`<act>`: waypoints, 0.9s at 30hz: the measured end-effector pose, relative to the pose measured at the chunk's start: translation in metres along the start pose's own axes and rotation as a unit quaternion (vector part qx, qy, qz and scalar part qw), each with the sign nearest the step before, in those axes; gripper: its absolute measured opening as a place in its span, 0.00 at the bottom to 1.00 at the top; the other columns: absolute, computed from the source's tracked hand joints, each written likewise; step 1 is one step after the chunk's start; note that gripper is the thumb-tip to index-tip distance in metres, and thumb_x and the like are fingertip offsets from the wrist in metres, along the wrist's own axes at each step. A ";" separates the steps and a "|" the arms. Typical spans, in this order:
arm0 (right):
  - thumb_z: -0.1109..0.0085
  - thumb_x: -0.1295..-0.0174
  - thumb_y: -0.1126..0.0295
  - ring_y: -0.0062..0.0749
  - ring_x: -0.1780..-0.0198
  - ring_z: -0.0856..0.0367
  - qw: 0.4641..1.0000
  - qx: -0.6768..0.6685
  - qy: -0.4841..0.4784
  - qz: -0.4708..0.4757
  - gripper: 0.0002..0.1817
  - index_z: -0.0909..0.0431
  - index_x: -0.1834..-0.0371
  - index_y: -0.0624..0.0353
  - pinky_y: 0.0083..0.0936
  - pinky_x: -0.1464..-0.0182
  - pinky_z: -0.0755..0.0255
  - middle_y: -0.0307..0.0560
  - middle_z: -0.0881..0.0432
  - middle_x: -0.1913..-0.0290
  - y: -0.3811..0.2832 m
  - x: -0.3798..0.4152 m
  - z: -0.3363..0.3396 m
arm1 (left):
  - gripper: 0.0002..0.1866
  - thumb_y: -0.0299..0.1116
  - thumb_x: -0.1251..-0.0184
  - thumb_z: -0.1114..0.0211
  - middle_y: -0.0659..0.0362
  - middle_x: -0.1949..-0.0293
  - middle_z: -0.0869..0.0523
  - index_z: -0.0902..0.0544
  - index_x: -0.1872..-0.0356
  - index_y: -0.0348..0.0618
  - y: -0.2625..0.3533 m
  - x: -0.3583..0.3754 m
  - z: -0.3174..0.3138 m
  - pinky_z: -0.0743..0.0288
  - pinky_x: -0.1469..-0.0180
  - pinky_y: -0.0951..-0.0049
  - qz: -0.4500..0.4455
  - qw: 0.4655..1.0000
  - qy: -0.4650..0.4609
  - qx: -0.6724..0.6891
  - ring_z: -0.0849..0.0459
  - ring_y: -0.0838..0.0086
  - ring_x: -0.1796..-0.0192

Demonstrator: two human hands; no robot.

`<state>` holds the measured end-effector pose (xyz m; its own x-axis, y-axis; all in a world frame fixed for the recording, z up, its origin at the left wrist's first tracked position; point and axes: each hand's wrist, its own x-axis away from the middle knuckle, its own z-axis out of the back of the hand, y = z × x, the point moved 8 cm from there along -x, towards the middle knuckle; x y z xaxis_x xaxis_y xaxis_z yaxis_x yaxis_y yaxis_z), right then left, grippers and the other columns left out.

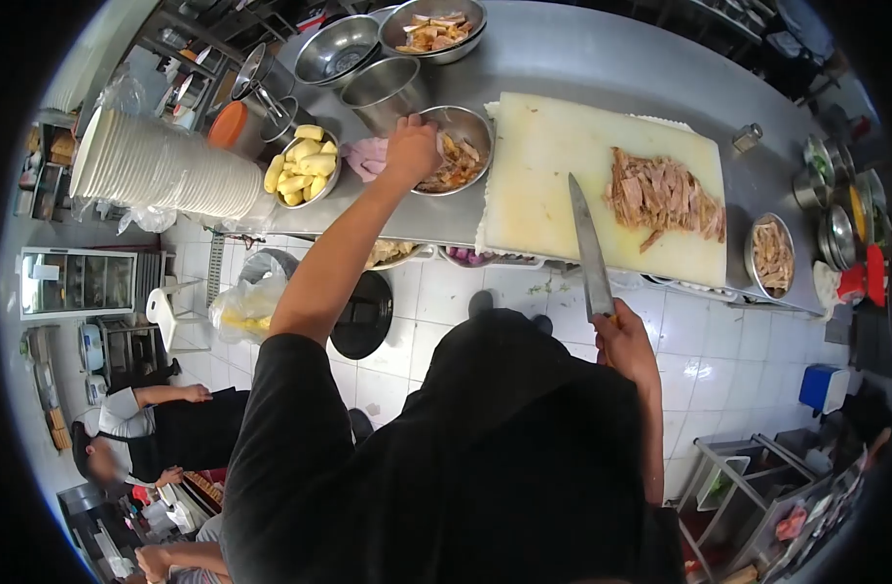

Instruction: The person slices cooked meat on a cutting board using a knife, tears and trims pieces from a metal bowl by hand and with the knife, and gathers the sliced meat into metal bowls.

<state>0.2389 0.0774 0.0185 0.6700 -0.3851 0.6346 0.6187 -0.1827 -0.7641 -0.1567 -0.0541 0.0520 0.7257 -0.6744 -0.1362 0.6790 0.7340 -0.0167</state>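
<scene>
My right hand (624, 341) grips a large kitchen knife (590, 248) by its handle. The blade points away from me, its tip over the left part of a white cutting board (548, 146). Chopped cooked meat (660, 195) lies in a heap on the board's right half. Off to the left, my left hand (414, 151) is at the left side of a metal bowl (487, 131) holding browned meat pieces (454, 161). Its fingers are bent together, and whatever they hold is hidden. A pink cloth (366, 158) lies just left of that hand.
Beyond my left hand stand a deep metal pot (386, 92) and a bowl of meat pieces (434, 34). Peeled yellow pieces fill a bowl (331, 180) beside stacked white containers (173, 165). A bowl of pale strips (772, 255) sits at the right edge. Another person (134, 428) is at lower left.
</scene>
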 end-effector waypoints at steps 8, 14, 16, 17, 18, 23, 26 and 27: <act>0.47 0.32 0.68 0.20 0.82 0.31 1.000 -0.004 0.022 -0.002 0.11 0.27 0.52 0.62 0.21 0.81 0.32 0.38 0.31 0.78 0.006 0.010 0.004 | 0.14 0.37 0.45 0.33 0.46 0.60 0.14 0.15 0.58 0.44 -0.010 -0.009 -0.029 0.24 0.47 0.58 0.010 0.998 0.015 0.062 0.17 0.53 0.53; 0.47 0.32 0.68 0.20 0.81 0.31 1.000 -0.006 0.023 0.008 0.11 0.27 0.52 0.62 0.21 0.81 0.32 0.38 0.31 0.78 0.009 0.011 0.001 | 0.12 0.37 0.47 0.33 0.47 0.68 0.12 0.13 0.65 0.40 -0.017 0.000 -0.007 0.20 0.55 0.59 0.065 0.984 0.013 0.168 0.13 0.53 0.62; 0.47 0.32 0.68 0.21 0.81 0.31 1.000 0.004 0.024 0.007 0.11 0.27 0.52 0.62 0.21 0.81 0.32 0.39 0.31 0.78 0.007 0.010 0.001 | 0.11 0.36 0.48 0.31 0.48 0.70 0.12 0.13 0.66 0.40 -0.029 0.000 0.005 0.20 0.58 0.61 0.079 0.969 0.047 0.227 0.13 0.56 0.65; 0.47 0.32 0.68 0.21 0.81 0.31 1.000 0.013 0.025 0.004 0.11 0.27 0.52 0.62 0.21 0.81 0.32 0.39 0.31 0.78 0.005 0.009 0.001 | 0.11 0.35 0.48 0.31 0.49 0.71 0.12 0.14 0.66 0.39 -0.038 -0.002 0.011 0.20 0.60 0.64 0.087 0.958 0.062 0.265 0.12 0.59 0.66; 0.47 0.32 0.68 0.21 0.81 0.31 0.999 0.023 0.026 0.000 0.11 0.27 0.52 0.62 0.21 0.81 0.32 0.39 0.31 0.77 0.004 0.009 0.000 | 0.11 0.35 0.48 0.30 0.50 0.72 0.12 0.14 0.67 0.38 -0.048 -0.003 0.017 0.20 0.61 0.66 0.096 0.945 0.075 0.302 0.12 0.63 0.68; 0.47 0.32 0.68 0.22 0.82 0.30 0.999 0.004 0.045 0.008 0.12 0.28 0.50 0.63 0.22 0.80 0.31 0.40 0.30 0.78 0.003 0.009 -0.002 | 0.05 0.26 0.41 0.32 0.63 0.73 0.15 0.15 0.68 0.35 -0.038 -0.008 0.047 0.25 0.66 0.79 0.117 0.812 -0.018 0.572 0.19 0.82 0.70; 0.48 0.32 0.69 0.25 0.82 0.28 0.997 0.021 0.072 0.004 0.18 0.30 0.41 0.61 0.25 0.78 0.30 0.42 0.29 0.78 0.003 0.015 0.001 | 0.04 0.25 0.39 0.33 0.64 0.71 0.16 0.16 0.67 0.35 0.021 -0.006 0.083 0.26 0.66 0.80 0.011 0.808 -0.009 0.589 0.21 0.83 0.71; 0.48 0.33 0.69 0.26 0.82 0.27 0.996 0.029 0.086 0.002 0.20 0.31 0.38 0.60 0.26 0.78 0.29 0.43 0.29 0.79 0.002 0.017 0.003 | 0.04 0.26 0.40 0.32 0.63 0.71 0.15 0.16 0.66 0.35 0.043 -0.008 0.093 0.26 0.65 0.79 -0.035 0.811 0.003 0.583 0.21 0.82 0.72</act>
<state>0.2527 0.0734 0.0283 0.5952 -0.5364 0.5984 0.6418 -0.1309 -0.7556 -0.1227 -0.0247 0.1441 0.6828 -0.7078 -0.1811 0.3646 0.1153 0.9240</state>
